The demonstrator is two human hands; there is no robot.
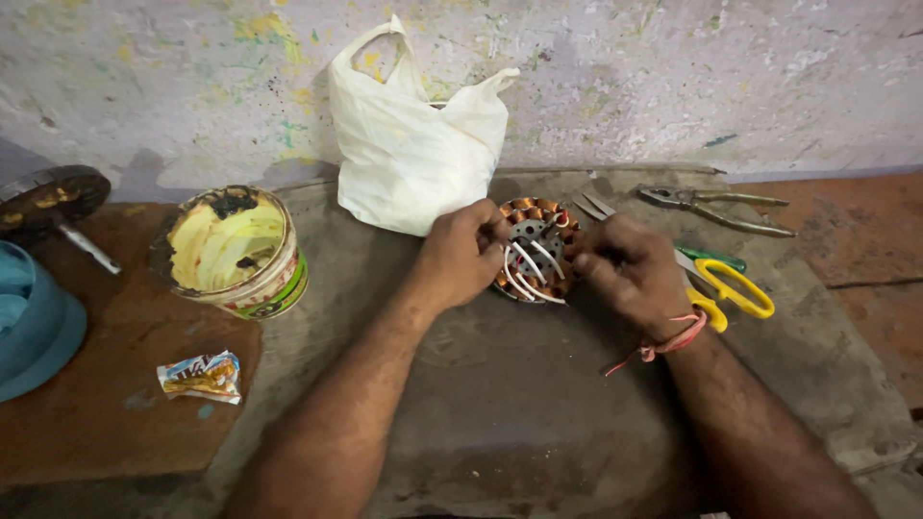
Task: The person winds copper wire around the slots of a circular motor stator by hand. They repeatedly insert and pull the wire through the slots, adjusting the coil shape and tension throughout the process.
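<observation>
Both hands gripping stator: left hand at 9 o'clock, right hand at 3; sleeving leads; next likely needs scissors.

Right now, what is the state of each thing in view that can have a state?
left hand: closed on the stator's left edge
right hand: fingers curled at the stator's right edge
stator: tilted up between both hands, copper coils wound, white sleeved leads loose
plastic bag: upright against the wall, handles open
tub: lid off, yellowish contents
scissors: lying flat, mostly behind the right hand
pliers: lying flat, handles apart
wrapper: crumpled
</observation>
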